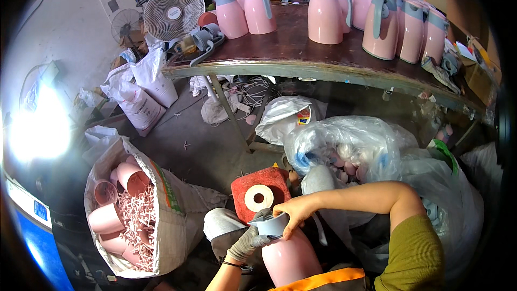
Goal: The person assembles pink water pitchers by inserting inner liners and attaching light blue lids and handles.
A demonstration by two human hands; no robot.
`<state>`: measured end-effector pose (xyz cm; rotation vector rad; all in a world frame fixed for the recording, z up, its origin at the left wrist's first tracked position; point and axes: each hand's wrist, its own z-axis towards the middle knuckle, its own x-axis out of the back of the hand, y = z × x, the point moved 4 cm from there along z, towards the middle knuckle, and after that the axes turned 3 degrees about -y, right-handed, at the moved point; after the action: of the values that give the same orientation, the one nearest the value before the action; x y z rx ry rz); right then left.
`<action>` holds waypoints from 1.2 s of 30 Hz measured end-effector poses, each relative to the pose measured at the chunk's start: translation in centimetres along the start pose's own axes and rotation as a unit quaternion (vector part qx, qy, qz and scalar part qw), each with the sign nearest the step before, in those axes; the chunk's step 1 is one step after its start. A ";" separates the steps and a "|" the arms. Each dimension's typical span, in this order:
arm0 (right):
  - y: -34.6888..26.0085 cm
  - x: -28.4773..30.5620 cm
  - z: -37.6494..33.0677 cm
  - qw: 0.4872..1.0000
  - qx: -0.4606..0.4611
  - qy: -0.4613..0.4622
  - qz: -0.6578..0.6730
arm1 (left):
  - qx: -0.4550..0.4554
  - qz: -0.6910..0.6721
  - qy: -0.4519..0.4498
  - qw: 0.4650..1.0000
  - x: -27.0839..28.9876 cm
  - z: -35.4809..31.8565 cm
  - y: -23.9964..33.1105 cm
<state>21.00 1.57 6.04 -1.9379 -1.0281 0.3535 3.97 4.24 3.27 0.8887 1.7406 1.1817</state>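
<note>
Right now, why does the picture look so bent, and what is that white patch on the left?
Head view: the fisheye lens bows the workbench edge and darkens the corners. The white patch is overexposed glare that washes out detail there. The centre is sharp: the gloved left hand and bare right hand on the pink jug's blue collar.

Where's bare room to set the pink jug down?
Free: dark bench top between the two left jugs and the tall jug; concrete floor between sack of pink scrap and table leg. Crowded: bench's right end with its jug row; clear bags beside the right hand.
</note>
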 end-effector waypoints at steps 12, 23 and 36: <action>2.2 0.2 0.4 0.995 0.040 0.072 -0.059 | -0.008 -0.011 -0.011 1.000 0.0 0.5 0.1; -0.3 0.0 -0.9 0.999 -0.006 0.035 -0.024 | -0.050 0.061 -0.003 0.997 0.2 0.8 0.2; -0.4 -0.2 -1.6 0.998 -0.043 0.036 -0.005 | -0.008 0.049 -0.032 0.998 0.0 0.9 0.2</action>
<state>21.63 0.63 7.22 -2.0065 -1.0213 0.2354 4.83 4.61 3.24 1.0015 1.6497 1.2149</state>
